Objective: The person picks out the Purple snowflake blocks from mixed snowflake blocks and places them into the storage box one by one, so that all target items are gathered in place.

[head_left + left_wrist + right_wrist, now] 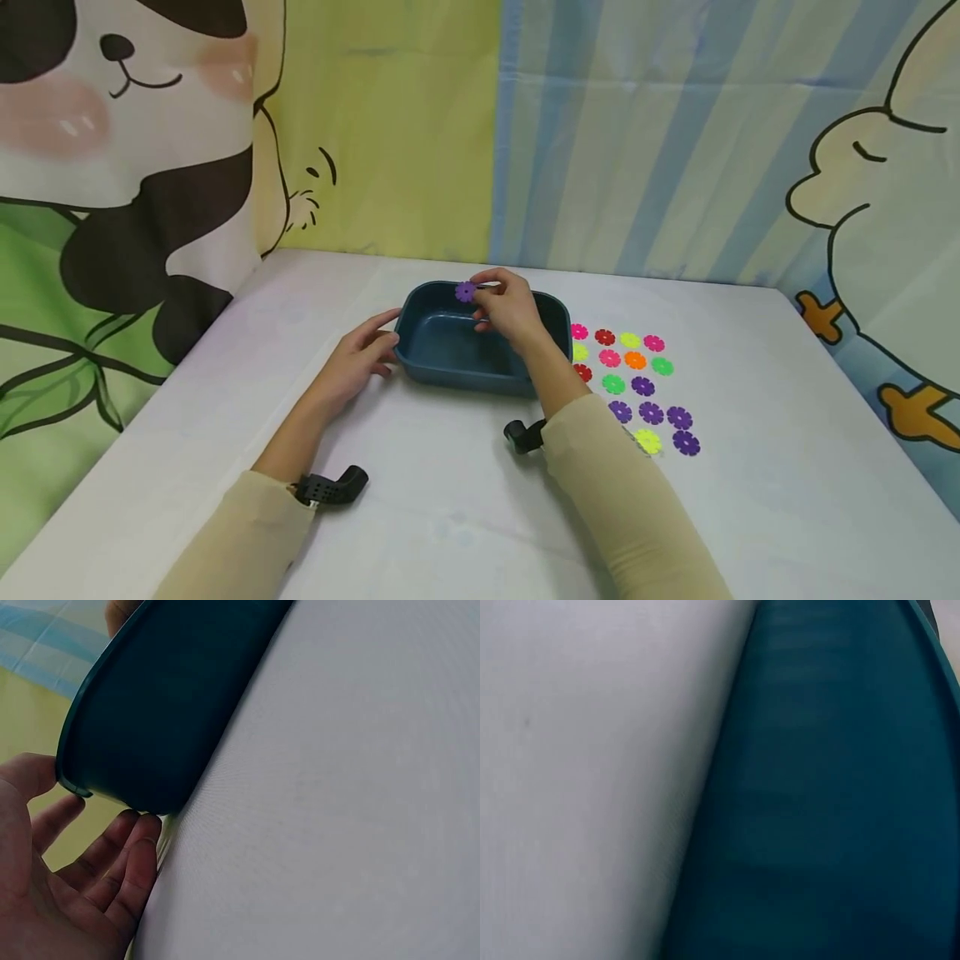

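A dark teal rectangular basin (465, 379) sits on the white table. Over its far side my right hand (513, 312) pinches a purple flower-shaped disc (465, 292) between thumb and fingertips. My left hand (356, 358) is at the basin's left end. In the left wrist view, the thumb and fingertips of the left hand (90, 877) touch the end of the basin (172, 705) from outside, with the fingers spread. The right wrist view is filled by the basin's outer wall (825, 795) and white tabletop, so the right hand is hidden there.
To the basin's right lie several flower discs, among them an orange one (635, 360), a green one (662, 366), a yellow one (648, 442) and a purple one (686, 442). My right forearm partly covers this group. A printed curtain (390, 133) hangs behind the table (427, 517).
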Motion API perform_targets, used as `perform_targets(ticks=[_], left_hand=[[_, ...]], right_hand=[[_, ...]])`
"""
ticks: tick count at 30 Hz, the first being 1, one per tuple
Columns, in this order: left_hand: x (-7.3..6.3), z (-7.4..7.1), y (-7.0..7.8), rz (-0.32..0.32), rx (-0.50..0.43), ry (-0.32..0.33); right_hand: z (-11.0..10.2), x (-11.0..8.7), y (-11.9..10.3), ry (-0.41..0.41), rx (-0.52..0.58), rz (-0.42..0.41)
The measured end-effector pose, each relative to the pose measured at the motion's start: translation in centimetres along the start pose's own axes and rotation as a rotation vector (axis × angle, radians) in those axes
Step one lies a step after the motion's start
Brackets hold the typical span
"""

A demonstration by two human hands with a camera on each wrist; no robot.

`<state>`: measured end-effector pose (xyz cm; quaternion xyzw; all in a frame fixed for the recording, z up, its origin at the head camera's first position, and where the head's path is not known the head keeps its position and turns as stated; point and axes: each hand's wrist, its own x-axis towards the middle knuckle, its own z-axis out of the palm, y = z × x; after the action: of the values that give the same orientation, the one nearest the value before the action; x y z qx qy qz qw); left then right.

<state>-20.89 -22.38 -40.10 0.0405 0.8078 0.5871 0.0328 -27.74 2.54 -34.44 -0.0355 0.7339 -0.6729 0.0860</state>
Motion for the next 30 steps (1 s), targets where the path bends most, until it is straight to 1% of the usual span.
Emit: perform_targets(ticks=[5, 10, 15, 18, 24, 30], left_hand=[[0.0, 0.2, 0.1, -0.002, 0.006, 0.003], [0.1, 0.2, 0.4, 0.012, 0.025, 0.006], [0.3, 0.2, 0.7, 0.026, 0.01, -0.004], [0.3, 0.4, 0.6, 0.029, -0.001, 0.0], [0.2, 0.8, 0.2, 0.018, -0.008, -0.001], [0.0, 0.5, 0.0, 0.008, 0.009, 0.023]], right_hand=[[0.5, 0.3, 0.5, -0.019, -0.023, 0.062], [1.2, 0.6, 0.1, -0.017, -0.038, 0.102], [1.7, 0.8, -0.4, -0.034, -0.051, 0.169], [1.8, 0.9, -0.3, -0.042, -0.057, 0.209], [2.1, 1.1, 0.6, -0.045, -0.147, 0.242], [3.0, 1.1, 0.8, -0.023, -0.217, 0.261]])
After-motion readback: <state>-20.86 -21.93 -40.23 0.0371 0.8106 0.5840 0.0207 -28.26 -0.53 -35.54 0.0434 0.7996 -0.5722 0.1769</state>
